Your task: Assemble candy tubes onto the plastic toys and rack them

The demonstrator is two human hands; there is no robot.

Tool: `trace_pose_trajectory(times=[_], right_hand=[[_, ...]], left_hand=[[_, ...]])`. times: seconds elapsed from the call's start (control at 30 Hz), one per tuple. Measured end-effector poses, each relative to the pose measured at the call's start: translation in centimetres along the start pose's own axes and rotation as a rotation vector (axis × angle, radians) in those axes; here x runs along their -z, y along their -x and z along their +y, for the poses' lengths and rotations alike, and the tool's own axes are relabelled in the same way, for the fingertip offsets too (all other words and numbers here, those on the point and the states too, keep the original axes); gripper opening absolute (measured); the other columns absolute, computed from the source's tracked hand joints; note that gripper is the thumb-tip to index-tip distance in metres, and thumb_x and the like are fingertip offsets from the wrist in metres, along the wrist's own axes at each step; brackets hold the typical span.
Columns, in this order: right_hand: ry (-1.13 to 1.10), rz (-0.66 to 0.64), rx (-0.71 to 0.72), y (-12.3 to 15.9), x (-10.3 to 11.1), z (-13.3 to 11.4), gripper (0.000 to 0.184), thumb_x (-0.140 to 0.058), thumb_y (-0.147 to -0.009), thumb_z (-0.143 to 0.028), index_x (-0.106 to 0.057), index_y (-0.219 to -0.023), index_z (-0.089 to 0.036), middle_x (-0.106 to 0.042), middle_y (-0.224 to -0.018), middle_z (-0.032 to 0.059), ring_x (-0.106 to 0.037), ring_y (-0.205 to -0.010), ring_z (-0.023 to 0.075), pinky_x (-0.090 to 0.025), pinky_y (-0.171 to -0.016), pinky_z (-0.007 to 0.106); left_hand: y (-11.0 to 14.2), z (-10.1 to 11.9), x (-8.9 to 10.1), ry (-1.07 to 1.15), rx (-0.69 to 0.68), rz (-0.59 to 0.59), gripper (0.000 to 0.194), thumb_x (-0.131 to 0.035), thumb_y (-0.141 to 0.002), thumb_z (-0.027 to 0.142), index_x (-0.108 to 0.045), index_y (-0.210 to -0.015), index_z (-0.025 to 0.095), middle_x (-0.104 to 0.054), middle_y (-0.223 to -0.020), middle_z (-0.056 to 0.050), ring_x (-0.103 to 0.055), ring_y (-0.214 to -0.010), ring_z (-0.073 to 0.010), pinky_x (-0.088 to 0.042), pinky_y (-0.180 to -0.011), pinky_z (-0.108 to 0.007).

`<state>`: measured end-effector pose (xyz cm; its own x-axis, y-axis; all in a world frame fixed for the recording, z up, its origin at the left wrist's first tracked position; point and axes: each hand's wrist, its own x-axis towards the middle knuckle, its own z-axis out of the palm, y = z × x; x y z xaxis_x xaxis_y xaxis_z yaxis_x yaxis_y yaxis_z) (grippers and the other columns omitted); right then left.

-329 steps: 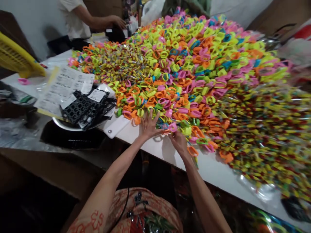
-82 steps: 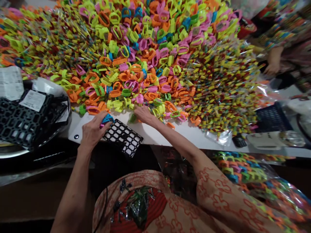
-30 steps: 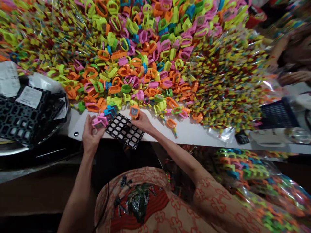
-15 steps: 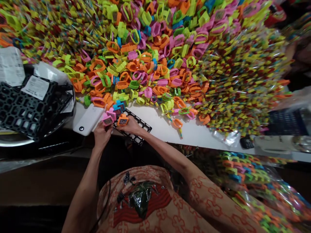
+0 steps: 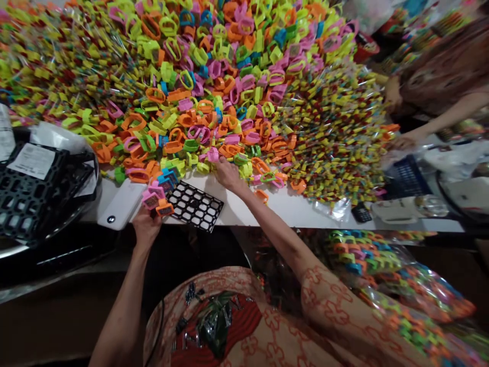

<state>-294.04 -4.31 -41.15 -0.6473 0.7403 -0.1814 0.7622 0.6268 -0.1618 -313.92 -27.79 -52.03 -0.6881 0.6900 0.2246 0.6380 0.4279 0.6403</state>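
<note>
A bunch of toy watches [image 5: 155,196], in pink, orange and blue, is gripped in my left hand [image 5: 147,224] near the table's front edge. My right hand [image 5: 230,176] reaches to the near edge of a big heap of bright toy watches [image 5: 229,122]. Its fingertips close on a pink toy watch [image 5: 213,154] there; the thumb side is partly hidden. Between my hands a black plastic grid tray [image 5: 196,206] lies flat on the white table. A white power bank [image 5: 121,206] with a small round display lies beside my left hand.
More black grid trays [image 5: 23,204] with paper slips sit in a metal basin at left. Bagged small yellow pieces [image 5: 336,137] cover the right. A person's arm [image 5: 435,125] reaches in at far right. Filled bags [image 5: 382,265] lie below the table edge.
My right hand has left the bunch and moved right and up to the heap. The bunch stays in my left hand. The camera view has shifted right, uncovering the grid tray.
</note>
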Motion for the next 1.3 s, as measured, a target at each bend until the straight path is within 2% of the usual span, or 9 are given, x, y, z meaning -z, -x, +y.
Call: trace_pose_trajectory(times=[0.23,0.33,0.47,0.67,0.8,0.9,1.13,1.23,1.3], right_hand=[[0.055,0.056,0.079,-0.7,-2.4,1.5,0.041,-0.035,-0.098,-0.009,-0.065,-0.126,-0.01,-0.06,-0.138,0.0214,-0.069,-0.101,0.0255,-0.051,-0.085,0.034],[-0.267,0.113,0.034,0.4,-3.1,1.0,0.028,-0.051,-0.091,-0.02,-0.067,-0.112,-0.01,-0.068,-0.117,0.0162,-0.066,-0.096,0.0238,-0.048,-0.084,0.032],[-0.895,0.012,0.01,1.4,-4.2,-1.9,0.029,-0.057,-0.073,-0.027,-0.064,-0.099,-0.015,-0.065,-0.09,0.0022,-0.057,-0.08,0.0172,-0.046,-0.074,0.027],[-1.418,-0.156,0.088,1.4,-5.2,-7.0,0.024,-0.06,-0.062,-0.027,-0.058,-0.083,-0.016,-0.057,-0.075,-0.0036,-0.05,-0.071,0.0125,-0.043,-0.067,0.023],[-1.399,-0.32,0.073,1.3,-5.5,-7.6,0.016,-0.067,-0.064,-0.025,-0.061,-0.076,-0.016,-0.059,-0.068,-0.0038,-0.053,-0.066,0.012,-0.043,-0.063,0.022],[-1.239,-0.305,0.127,1.1,-5.6,-7.3,0.015,-0.072,-0.069,-0.022,-0.065,-0.08,-0.014,-0.064,-0.074,-0.0022,-0.058,-0.071,0.0131,-0.045,-0.068,0.022],[-0.501,-0.161,0.446,0.8,-4.5,-9.6,0.01,-0.064,-0.091,-0.017,-0.071,-0.096,-0.013,-0.073,-0.098,0.0091,-0.063,-0.085,0.0185,-0.042,-0.073,0.026],[-0.474,-0.183,0.49,0.9,-3.9,-9.0,0.012,-0.064,-0.095,-0.023,-0.072,-0.098,-0.015,-0.073,-0.097,0.0077,-0.064,-0.086,0.0181,-0.043,-0.072,0.025],[-0.542,-0.095,0.459,1.8,-3.3,-6.2,0.016,-0.066,-0.094,-0.023,-0.073,-0.107,-0.015,-0.072,-0.104,0.007,-0.064,-0.089,0.0168,-0.046,-0.077,0.024]], left_hand=[[-0.1,0.5,0.3,0.011,-0.036,-0.019,0.036,-0.061,-0.077,0.04,-0.075,-0.101,0.018,-0.078,-0.098,-0.012,-0.073,-0.087,-0.027,-0.056,-0.078,-0.036],[0.2,0.7,0.5,0.067,-0.035,-0.028,0.034,-0.061,-0.078,0.038,-0.074,-0.102,0.018,-0.078,-0.1,-0.011,-0.073,-0.091,-0.0266,-0.057,-0.082,-0.037],[0.9,2.2,1.2,0.119,-0.018,0.005,0.03,-0.062,-0.08,0.037,-0.073,-0.101,0.019,-0.075,-0.101,-0.009,-0.071,-0.093,-0.0243,-0.056,-0.083,-0.035],[1.8,6.5,3.9,0.12,-0.135,0.383,0.043,-0.052,-0.099,0.041,-0.065,-0.132,0.017,-0.065,-0.129,-0.017,-0.064,-0.118,-0.0272,-0.05,-0.105,-0.043],[0.2,8.2,4.5,-0.034,-0.356,0.124,0.05,-0.066,-0.091,0.054,-0.069,-0.132,0.024,-0.061,-0.148,-0.016,-0.049,-0.145,-0.0369,-0.03,-0.123,-0.056],[-1.0,8.2,4.1,-0.04,-0.391,-0.008,0.047,-0.065,-0.092,0.056,-0.071,-0.127,0.026,-0.064,-0.147,-0.013,-0.05,-0.146,-0.0361,-0.03,-0.122,-0.055],[-1.8,7.6,3.8,-0.039,-0.444,0.016,0.056,-0.071,-0.089,0.057,-0.068,-0.135,0.025,-0.064,-0.148,-0.013,-0.054,-0.142,-0.0357,-0.031,-0.121,-0.056],[-2.6,7.8,3.7,-0.074,-0.522,0.051,0.048,-0.076,-0.089,0.048,-0.071,-0.132,0.028,-0.065,-0.147,-0.011,-0.056,-0.14,-0.0372,-0.032,-0.12,-0.06],[-2.9,7.8,3.5,-0.057,-0.576,0.079,0.04,-0.076,-0.09,0.041,-0.073,-0.127,0.027,-0.068,-0.144,-0.011,-0.056,-0.14,-0.0377,-0.038,-0.116,-0.06]])
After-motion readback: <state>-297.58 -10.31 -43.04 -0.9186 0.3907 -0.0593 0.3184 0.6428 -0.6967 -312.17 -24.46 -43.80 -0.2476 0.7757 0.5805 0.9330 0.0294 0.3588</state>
